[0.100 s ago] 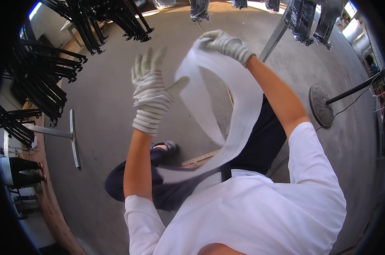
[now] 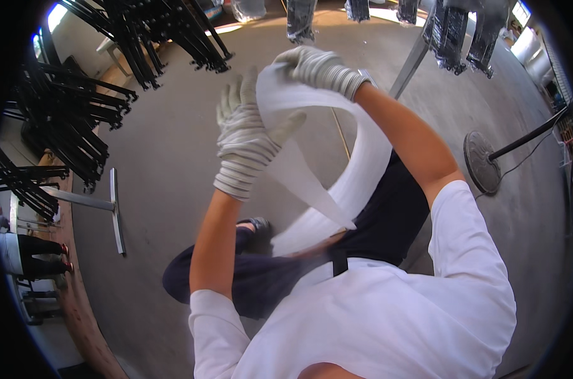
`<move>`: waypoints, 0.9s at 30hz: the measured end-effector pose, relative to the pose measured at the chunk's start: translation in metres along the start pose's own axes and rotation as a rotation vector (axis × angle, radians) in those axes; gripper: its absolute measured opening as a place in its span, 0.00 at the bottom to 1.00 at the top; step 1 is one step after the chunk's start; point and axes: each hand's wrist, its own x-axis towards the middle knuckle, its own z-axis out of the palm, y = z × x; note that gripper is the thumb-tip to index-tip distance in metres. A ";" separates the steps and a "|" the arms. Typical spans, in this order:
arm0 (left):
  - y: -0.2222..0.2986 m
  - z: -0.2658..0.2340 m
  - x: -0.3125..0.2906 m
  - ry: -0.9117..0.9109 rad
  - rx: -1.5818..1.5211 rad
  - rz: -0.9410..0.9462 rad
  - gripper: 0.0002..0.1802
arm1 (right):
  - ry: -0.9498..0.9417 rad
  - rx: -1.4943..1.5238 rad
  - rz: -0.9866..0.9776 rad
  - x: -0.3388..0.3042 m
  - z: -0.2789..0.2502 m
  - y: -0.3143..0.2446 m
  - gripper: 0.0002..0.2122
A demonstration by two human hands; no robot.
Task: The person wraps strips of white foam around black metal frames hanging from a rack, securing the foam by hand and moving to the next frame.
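Observation:
A long white strip of thin, soft-looking sheet (image 2: 373,148) hangs in a loose curl before me, its lower part over my dark trousers. My right hand (image 2: 321,68), in a pale striped work glove, is closed on the strip's upper end. Beside that end is my left hand (image 2: 243,136), gloved alike, with fingers stretched upward and thumb spread to the right. The left thumb overlaps the strip in view; whether it touches is unclear. Motion smears the upper end and the left fingertips.
Black metal frames (image 2: 78,120) hang in rows at the left, near a grey metal stand (image 2: 116,211). Plastic-wrapped dark parts (image 2: 447,38) hang at upper right on a grey post (image 2: 413,63). A round pedestal base (image 2: 482,162) with a cable stands right. Another person's legs (image 2: 40,254) show far left.
My left hand has moved right, closer to the strip. My right hand has shifted slightly left with the strip's upper end, and the hanging curl has swung, its lower tip moving right.

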 end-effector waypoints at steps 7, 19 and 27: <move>-0.078 0.010 0.013 -0.147 -0.610 -0.410 0.24 | -0.073 -0.303 -0.193 -0.004 -0.002 -0.058 0.13; -0.118 -0.064 0.042 -0.120 -0.824 -0.429 0.06 | -0.060 0.080 -0.035 0.032 -0.021 -0.082 0.16; -0.100 -0.085 0.078 0.306 -0.303 0.030 0.17 | 0.002 -0.090 -0.088 0.067 -0.014 -0.091 0.12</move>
